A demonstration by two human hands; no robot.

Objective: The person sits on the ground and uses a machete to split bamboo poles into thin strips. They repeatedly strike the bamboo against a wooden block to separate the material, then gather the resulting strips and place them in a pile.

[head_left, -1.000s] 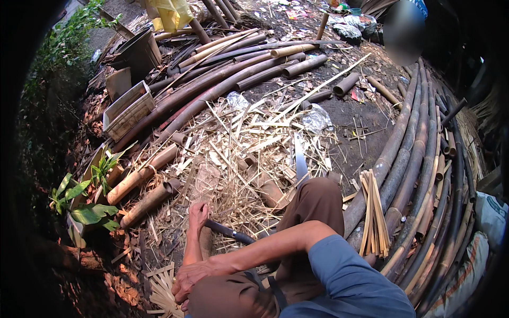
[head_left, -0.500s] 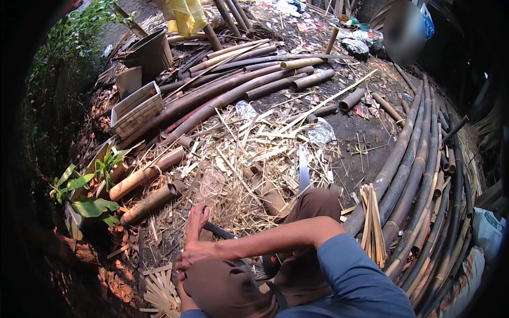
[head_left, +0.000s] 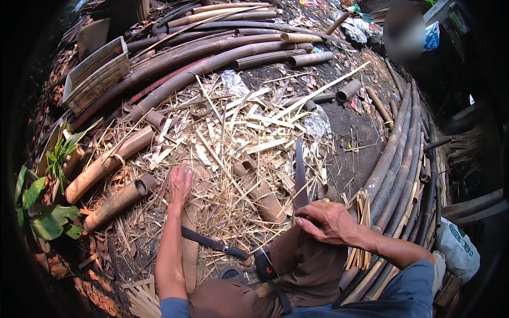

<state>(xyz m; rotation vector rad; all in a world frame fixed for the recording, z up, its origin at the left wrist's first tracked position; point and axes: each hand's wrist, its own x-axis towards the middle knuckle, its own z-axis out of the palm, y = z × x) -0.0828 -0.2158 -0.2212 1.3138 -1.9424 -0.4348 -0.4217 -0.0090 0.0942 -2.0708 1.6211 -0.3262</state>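
Note:
My left hand (head_left: 181, 183) reaches forward, back upward, over the far end of a flat wooden board (head_left: 190, 249). Its fingers point away from me with nothing visible in them. Close to that forearm, a dark-bladed knife (head_left: 207, 240) with a wooden handle lies across the board. My right hand (head_left: 330, 221) hovers by my right knee, thumb and fingers apart, holding nothing visible. Just beyond its fingertips stands a saw blade (head_left: 300, 175); its handle is hidden. A bundle of thin bamboo strips (head_left: 362, 228) is beside the right wrist.
Shavings and split pieces (head_left: 238, 153) cover the ground ahead. Long bamboo poles (head_left: 395, 153) curve along the right; more poles (head_left: 212, 63) lie across the back. Cut bamboo tubes (head_left: 114, 204), a crate (head_left: 98, 74) and a leafy plant (head_left: 47, 206) are at left. A white sack (head_left: 457, 249) sits far right.
My hands were together by my left knee and are now apart. The left has moved forward over the board, the right across to my right knee. My view has tilted down.

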